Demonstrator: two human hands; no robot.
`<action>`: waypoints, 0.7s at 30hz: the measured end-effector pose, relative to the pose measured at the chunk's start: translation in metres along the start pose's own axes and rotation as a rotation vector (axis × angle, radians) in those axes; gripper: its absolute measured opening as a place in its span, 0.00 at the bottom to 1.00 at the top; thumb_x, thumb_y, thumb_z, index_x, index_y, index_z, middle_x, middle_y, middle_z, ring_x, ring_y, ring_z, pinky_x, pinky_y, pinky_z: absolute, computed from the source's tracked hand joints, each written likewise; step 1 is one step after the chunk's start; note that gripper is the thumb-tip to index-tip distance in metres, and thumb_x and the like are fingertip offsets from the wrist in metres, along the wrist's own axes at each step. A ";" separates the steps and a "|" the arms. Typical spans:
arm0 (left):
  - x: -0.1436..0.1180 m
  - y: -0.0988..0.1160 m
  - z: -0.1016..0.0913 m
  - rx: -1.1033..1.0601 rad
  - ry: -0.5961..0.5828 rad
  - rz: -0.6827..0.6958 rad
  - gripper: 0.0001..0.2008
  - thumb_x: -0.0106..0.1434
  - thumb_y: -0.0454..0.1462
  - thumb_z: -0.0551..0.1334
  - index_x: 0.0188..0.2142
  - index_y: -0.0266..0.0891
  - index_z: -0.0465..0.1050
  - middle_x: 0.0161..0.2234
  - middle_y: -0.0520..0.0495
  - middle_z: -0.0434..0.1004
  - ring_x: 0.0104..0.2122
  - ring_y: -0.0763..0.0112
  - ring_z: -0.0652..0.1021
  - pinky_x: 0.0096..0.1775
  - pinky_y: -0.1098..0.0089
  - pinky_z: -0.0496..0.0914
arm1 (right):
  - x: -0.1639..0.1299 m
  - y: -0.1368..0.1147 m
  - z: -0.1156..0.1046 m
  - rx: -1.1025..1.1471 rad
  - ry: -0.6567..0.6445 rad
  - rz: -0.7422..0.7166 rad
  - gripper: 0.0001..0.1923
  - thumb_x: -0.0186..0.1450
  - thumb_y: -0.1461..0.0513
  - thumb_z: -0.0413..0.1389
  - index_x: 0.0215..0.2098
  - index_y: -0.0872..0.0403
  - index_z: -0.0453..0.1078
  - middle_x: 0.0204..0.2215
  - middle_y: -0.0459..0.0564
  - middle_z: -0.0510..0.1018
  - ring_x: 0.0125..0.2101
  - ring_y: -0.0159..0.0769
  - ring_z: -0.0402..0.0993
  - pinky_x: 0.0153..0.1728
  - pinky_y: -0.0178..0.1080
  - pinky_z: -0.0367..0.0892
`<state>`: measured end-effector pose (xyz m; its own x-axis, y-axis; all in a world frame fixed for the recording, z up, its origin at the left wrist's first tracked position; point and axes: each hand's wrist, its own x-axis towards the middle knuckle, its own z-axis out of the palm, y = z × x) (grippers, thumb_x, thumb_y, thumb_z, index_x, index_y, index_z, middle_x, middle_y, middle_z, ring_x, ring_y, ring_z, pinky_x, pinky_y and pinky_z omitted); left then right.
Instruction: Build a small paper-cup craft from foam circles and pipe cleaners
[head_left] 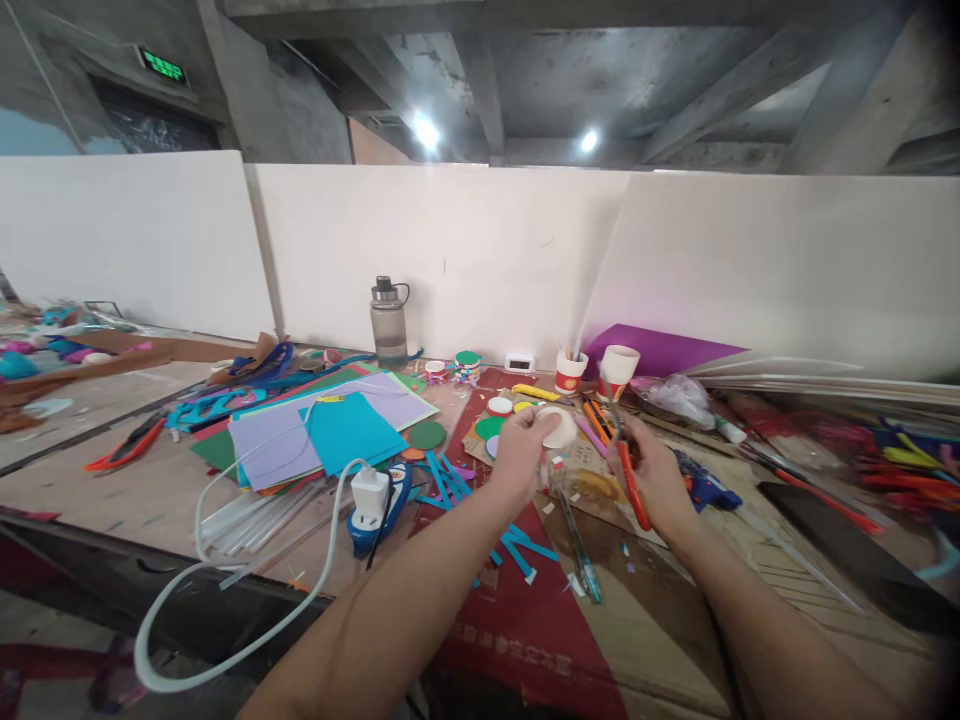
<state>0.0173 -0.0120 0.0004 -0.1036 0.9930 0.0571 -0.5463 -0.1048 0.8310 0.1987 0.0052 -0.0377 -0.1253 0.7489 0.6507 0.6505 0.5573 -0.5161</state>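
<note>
Scissors (pixel 632 482) with orange handles sit gripped in the right hand (pixel 654 462), while the left hand (pixel 520 447) pinches a white disc (pixel 561 429)

No rdbl txt | grn sign (pixel 163 66): blurry | red sheet (pixel 525 610) chars: blurry | cup lbl (pixel 570 383): ditto

"Overhead, bare concrete beams (pixel 482 90) stretched across, and two bright lamps (pixel 425 130) blazed!"
"Below them, white panels (pixel 435 240) stood behind the surface (pixel 67 490), while a green sign (pixel 163 66) glowed upper left!"
</note>
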 end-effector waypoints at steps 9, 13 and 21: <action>0.020 0.013 -0.015 0.114 0.086 0.116 0.14 0.47 0.42 0.69 0.31 0.37 0.74 0.29 0.49 0.75 0.26 0.74 0.74 0.21 0.76 0.61 | 0.015 -0.021 -0.006 -0.212 -0.187 -0.146 0.26 0.61 0.65 0.49 0.58 0.56 0.67 0.43 0.59 0.76 0.42 0.46 0.73 0.45 0.47 0.69; 0.022 0.012 -0.016 0.120 0.081 0.105 0.14 0.47 0.41 0.69 0.32 0.36 0.74 0.31 0.48 0.76 0.27 0.73 0.75 0.22 0.76 0.62 | 0.010 -0.015 -0.004 -0.255 -0.199 -0.136 0.26 0.63 0.64 0.49 0.59 0.57 0.66 0.42 0.60 0.76 0.39 0.45 0.72 0.42 0.47 0.69; 0.020 0.012 -0.013 0.164 0.088 0.093 0.18 0.44 0.43 0.72 0.32 0.36 0.74 0.29 0.49 0.76 0.28 0.72 0.75 0.24 0.75 0.62 | 0.008 -0.012 -0.006 -0.282 -0.284 -0.105 0.25 0.63 0.64 0.50 0.59 0.56 0.67 0.40 0.58 0.77 0.32 0.41 0.72 0.37 0.43 0.68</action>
<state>-0.0018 0.0062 0.0044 -0.2233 0.9700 0.0958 -0.3893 -0.1789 0.9036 0.1945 0.0021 -0.0230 -0.3777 0.7847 0.4916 0.7982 0.5450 -0.2567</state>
